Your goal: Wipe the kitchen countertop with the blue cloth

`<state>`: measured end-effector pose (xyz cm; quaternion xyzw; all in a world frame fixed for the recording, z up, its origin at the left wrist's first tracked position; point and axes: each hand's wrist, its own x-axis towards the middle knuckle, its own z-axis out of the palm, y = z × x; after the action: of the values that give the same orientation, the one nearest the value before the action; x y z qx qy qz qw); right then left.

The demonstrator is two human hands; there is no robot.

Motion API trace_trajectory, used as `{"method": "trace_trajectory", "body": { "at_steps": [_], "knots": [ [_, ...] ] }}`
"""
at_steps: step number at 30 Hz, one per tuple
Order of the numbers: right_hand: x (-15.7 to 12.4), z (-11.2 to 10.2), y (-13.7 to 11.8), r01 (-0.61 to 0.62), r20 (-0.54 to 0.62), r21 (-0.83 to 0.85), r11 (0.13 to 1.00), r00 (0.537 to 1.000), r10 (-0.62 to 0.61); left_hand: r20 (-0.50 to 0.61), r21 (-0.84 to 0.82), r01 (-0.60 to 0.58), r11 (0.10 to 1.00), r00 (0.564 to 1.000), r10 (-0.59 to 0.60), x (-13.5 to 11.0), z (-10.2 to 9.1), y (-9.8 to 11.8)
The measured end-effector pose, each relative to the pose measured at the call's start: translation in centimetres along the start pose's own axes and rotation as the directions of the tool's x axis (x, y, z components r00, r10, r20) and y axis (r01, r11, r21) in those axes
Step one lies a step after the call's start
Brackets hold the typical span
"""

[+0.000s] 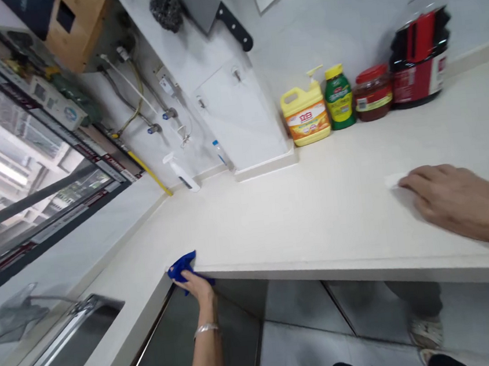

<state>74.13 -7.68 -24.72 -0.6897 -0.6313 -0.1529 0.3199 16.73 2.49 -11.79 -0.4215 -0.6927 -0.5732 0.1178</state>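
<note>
Left hand [199, 288] fingers [190, 277] clutch one blue cloth [182, 266]; right hand [454, 200] fingers [419, 179] flatten one white cloth [394, 180].

Bright, even daylight comes in from the window [30, 188] on the left, where the outdoors is washed out. The pale counter [317, 210] has a soft sheen and only a faint shadow beside the right hand [461, 207]. Below the counter it is dimmer. The view is tilted and the edges are stretched. The sink [70, 352] and the far bottle [419, 42] look soft, while the cloth [182, 266] is crisp.
</note>
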Motion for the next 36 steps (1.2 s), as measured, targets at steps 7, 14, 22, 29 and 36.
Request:
{"method": "trace_trajectory", "body": {
  "at_steps": [7, 14, 22, 29, 36],
  "knots": [
    [-0.2, -2.1, -1.3, 0.010, 0.055, -0.121, 0.993, 0.998, -0.003, 0.066, -0.280, -0.053, 0.959, 0.995, 0.074, -9.3, 0.3, 3.4],
    [-0.1, -2.2, -1.6, 0.006, 0.084, -0.149, 0.989, 0.996, 0.007, 0.075, -0.390, -0.392, 0.833, 0.888, 0.453, -23.8, 1.0, 7.1],
    [-0.2, -3.7, -2.8, -0.011, 0.089, -0.104, 0.995, 0.996, 0.021, 0.255, -0.248, -0.923, 0.295, 0.231, 0.939, -31.7, -0.5, 14.2],
    [-0.5, -1.3, 0.6, 0.044, -0.067, 0.227, 0.973, 0.997, -0.029, 0.199, -0.334, -0.942, -0.038, -0.110, 0.974, -36.4, 0.8, 18.8],
    [-1.2, -1.6, 2.6, -0.030, -0.036, 0.444, 0.895, 0.998, 0.051, 0.102, -0.361, -0.911, -0.199, -0.251, 0.963, -29.9, -0.3, 17.0]
  ]
}}
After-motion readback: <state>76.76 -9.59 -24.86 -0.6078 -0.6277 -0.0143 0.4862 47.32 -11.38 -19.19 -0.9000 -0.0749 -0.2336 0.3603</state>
